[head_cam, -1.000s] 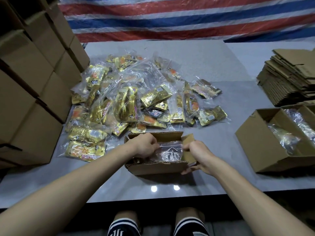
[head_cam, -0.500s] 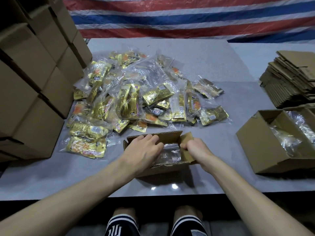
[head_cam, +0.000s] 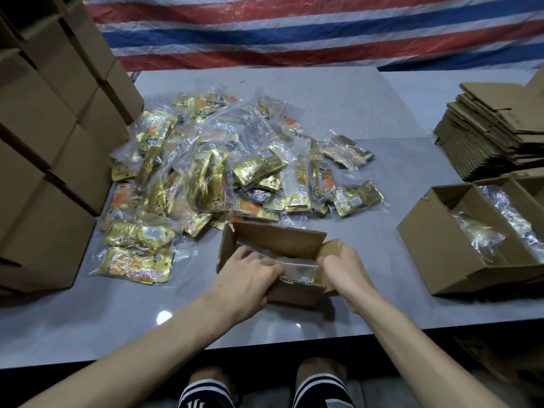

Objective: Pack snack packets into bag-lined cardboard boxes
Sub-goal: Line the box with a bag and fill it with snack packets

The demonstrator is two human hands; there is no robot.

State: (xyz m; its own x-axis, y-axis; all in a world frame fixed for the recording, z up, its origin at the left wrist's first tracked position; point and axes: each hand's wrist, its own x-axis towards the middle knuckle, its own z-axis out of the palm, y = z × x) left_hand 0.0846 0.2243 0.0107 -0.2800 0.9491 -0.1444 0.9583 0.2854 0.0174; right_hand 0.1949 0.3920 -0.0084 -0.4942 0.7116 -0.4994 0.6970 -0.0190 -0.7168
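Left hand (head_cam: 247,278) grips small cardboard box (head_cam: 279,238) at near rim, right hand (head_cam: 344,267) grips its right flap, snack packets (head_cam: 259,166) heaped just beyond

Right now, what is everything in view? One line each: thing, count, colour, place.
small cardboard box: one, brown, open, table front centre.
clear bag liner: one, transparent, inside it.
snack packets: many, gold, heaped behind that box.
second cardboard box: one, brown, open, bag-lined, right.
flattened cartons: one stack, brown, far right.
closed cartons: stacked, brown, left.
table: one, grey.
tarp: one, red-white-blue stripes, behind.
left hand: over small box's near rim.
right hand: grips its right flap.
knees: two, below the table edge.
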